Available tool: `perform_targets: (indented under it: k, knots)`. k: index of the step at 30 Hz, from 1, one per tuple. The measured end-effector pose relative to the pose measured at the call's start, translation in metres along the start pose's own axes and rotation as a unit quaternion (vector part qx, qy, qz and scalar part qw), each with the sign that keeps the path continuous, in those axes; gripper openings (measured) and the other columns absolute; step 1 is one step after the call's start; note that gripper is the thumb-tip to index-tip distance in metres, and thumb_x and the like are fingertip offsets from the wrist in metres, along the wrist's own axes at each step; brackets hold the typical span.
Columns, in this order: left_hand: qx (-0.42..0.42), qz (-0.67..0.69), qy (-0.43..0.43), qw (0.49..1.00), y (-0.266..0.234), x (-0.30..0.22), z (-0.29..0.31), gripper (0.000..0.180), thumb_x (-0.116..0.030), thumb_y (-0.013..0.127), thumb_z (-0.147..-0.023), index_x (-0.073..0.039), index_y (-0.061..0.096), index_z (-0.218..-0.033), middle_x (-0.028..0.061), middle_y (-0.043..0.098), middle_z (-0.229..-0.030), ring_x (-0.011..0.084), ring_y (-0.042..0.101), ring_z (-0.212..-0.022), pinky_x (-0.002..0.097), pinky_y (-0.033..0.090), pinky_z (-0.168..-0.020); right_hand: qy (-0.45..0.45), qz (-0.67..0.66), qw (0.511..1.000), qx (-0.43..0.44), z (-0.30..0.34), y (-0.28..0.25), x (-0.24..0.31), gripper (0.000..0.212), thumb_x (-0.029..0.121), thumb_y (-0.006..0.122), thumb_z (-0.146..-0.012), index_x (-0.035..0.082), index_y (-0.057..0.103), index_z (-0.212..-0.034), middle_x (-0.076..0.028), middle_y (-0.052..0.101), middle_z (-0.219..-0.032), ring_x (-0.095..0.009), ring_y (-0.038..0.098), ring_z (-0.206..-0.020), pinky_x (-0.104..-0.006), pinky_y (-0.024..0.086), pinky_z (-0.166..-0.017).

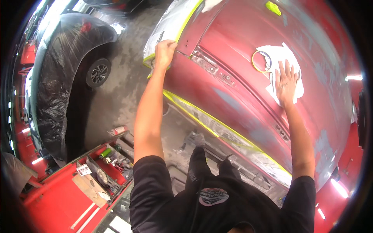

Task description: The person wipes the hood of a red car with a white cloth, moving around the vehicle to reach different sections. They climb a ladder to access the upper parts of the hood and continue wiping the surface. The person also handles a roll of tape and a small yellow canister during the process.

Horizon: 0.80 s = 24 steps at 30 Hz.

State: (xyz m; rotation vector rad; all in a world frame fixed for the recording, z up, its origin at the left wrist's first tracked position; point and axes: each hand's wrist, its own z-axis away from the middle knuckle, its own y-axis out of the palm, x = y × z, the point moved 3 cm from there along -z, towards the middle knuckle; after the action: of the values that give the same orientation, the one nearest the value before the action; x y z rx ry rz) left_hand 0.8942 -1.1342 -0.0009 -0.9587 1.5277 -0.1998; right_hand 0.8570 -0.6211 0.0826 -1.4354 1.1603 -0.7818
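My left hand [165, 53] is closed at the near edge of the white masking sheet [165, 29], where yellow-green masking tape [187, 19] borders a dull red car panel. Its curled fingers hide whatever is between them. Further right, my right hand [286, 80] lies flat with fingers spread on a white cloth [293, 60] on the car's red, sanded body [233, 46]. A yellow-edged roll of tape [254, 62] rests at the cloth's left edge, next to the right fingertips.
More tape-edged masking [217, 126] runs along the car's lower side. A yellow-green crumpled piece [273, 7] lies on the far panel. At left stands a plastic-covered dark car [58, 66]. A red tool cart [54, 198] holding tools and cardboard is at lower left.
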Motion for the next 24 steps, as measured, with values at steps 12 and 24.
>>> perform_targets:
  k: [12, 24]
  knots:
    - [0.001, -0.071, -0.051, 0.996, -0.025, 0.022, 0.02, 0.022, -0.017, 0.06, -0.087, 0.003, 0.065, -0.095, 0.0261, 0.067, -0.092, 0.041, 0.067, -0.088, 0.0475, 0.05, -0.078, -0.003, 0.007, 1.0, -0.01, 0.0, 0.006, -0.001, 0.048, 0.034, 0.043, -0.107, 0.019, 0.045, -0.153, -0.011, 0.035, -0.162, -0.04, 0.03, -0.149, -0.0554, 0.023, -0.121]
    - [-0.068, -0.158, -0.033, 0.985, -0.037, 0.015, 0.179, 0.051, -0.005, 0.062, -0.084, -0.004, 0.055, -0.135, 0.0235, 0.057, -0.131, 0.0442, 0.051, -0.124, 0.052, 0.041, -0.105, 0.008, 0.019, 1.0, -0.016, 0.009, 0.026, -0.019, 0.052, 0.042, 0.039, -0.107, 0.021, 0.043, -0.154, -0.012, 0.034, -0.163, -0.04, 0.029, -0.149, -0.0591, 0.02, -0.121]
